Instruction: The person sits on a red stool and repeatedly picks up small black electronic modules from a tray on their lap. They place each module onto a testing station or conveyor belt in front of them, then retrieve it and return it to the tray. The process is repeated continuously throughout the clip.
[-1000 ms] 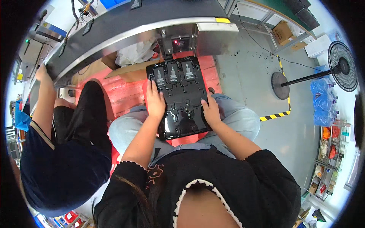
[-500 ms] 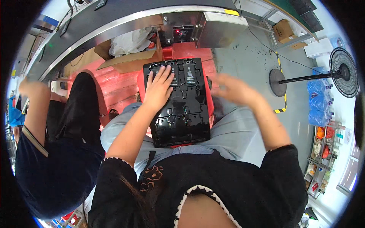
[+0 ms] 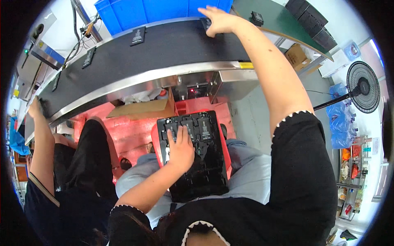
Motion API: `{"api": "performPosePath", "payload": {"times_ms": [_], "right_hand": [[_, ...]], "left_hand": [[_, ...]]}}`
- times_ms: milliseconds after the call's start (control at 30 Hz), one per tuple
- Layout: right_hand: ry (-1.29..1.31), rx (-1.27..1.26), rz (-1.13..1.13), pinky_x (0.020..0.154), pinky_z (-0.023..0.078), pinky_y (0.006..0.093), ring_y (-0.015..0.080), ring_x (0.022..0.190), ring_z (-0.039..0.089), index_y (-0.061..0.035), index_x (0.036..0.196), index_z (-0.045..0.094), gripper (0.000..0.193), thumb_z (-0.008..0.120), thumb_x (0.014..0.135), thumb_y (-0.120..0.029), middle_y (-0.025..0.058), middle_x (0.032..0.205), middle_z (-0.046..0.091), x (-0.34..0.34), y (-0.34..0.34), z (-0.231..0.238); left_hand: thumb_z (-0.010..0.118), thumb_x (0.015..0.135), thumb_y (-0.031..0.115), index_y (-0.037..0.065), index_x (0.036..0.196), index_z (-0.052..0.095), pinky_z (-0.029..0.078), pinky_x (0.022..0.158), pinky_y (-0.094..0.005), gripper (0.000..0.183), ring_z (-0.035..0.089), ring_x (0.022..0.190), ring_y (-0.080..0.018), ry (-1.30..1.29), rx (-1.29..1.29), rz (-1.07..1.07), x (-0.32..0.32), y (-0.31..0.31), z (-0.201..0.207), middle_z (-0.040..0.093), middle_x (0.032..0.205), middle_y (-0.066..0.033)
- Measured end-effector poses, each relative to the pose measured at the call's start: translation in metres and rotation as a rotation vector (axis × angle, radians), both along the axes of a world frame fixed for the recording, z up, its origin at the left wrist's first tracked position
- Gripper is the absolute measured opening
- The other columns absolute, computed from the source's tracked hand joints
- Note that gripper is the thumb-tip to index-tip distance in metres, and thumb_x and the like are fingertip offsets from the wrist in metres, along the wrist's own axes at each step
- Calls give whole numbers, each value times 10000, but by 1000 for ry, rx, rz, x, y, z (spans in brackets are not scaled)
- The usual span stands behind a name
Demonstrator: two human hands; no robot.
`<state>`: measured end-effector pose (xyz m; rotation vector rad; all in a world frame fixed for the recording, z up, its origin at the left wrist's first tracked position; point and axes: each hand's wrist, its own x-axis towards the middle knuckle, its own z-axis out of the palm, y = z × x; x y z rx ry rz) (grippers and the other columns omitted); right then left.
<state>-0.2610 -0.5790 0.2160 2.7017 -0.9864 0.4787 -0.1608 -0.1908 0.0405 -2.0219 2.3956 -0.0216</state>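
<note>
On my lap lies a black plastic tray (image 3: 205, 176) with moulded pockets. Several flat black batteries (image 3: 205, 127) with pale print sit in its far row. My left hand (image 3: 180, 151) rests on the tray's left part with its fingers stretched over the batteries there, partly hiding them. At the far side of the black conveyor belt (image 3: 172, 45) my right hand (image 3: 221, 21) reaches over another flat black battery (image 3: 205, 23). Thumb and fingers are spread around that battery's right end; whether they touch it I cannot tell.
More batteries (image 3: 138, 36) lie spaced along the belt to the left. Behind it stands a blue bin (image 3: 135, 14). A co-worker's hand (image 3: 35, 107) is at the belt's left end. Below are an open cardboard box (image 3: 143, 110) and a red stool; a fan (image 3: 363, 87) stands right.
My right hand has gone from beside the tray up and forward to the belt. The view has tilted up, showing more belt and the blue bin. My left hand stays on the tray.
</note>
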Motion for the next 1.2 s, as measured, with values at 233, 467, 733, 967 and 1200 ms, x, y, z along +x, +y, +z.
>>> {"api": "performPosePath", "payload": {"times_ms": [233, 467, 733, 967, 1200], "right_hand": [[323, 291, -252, 992, 455, 364, 330, 1187, 551, 22, 1359, 475, 869, 712, 550, -189, 238, 1284, 557, -22, 3, 41], [-410, 430, 153, 1014, 422, 387, 322, 1202, 521, 32, 1356, 448, 784, 695, 657, -225, 224, 1301, 526, -53, 133, 47], [-255, 869, 365, 941, 439, 413, 367, 1096, 506, -35, 1387, 417, 871, 779, 605, -168, 197, 1179, 493, -70, 308, -98], [-244, 819, 292, 899, 441, 419, 284, 1020, 610, -32, 1319, 480, 545, 648, 801, -57, 132, 1060, 641, -50, 356, -191], [-822, 711, 94, 797, 525, 312, 197, 904, 674, -37, 1140, 642, 244, 606, 902, -76, 102, 991, 701, -63, 302, -116]], "left_hand": [[674, 805, 110, 44, 1047, 637, 469, 920, -432, 253, 596, 1074, -310, 762, -518, -367, 57, -90, 150, 626, 1138, -144], [758, 695, 226, 103, 1496, 260, 236, 1154, -415, 952, 142, 1435, -363, 487, 58, 161, 144, -253, 201, 188, 1529, -251], [776, 662, 296, -6, 1412, 358, 331, 1085, -397, 911, 361, 1291, -354, 407, -110, -52, 98, -274, 200, 380, 1371, -266], [801, 706, 315, 54, 1321, 526, 370, 1055, -417, 722, 500, 1242, -315, 425, -500, -286, 94, -128, 178, 507, 1360, -169], [837, 541, 163, 61, 1383, 428, 376, 1002, -446, 942, 456, 1167, -360, 540, 115, -121, 68, 41, 56, 470, 1230, -164]]}}
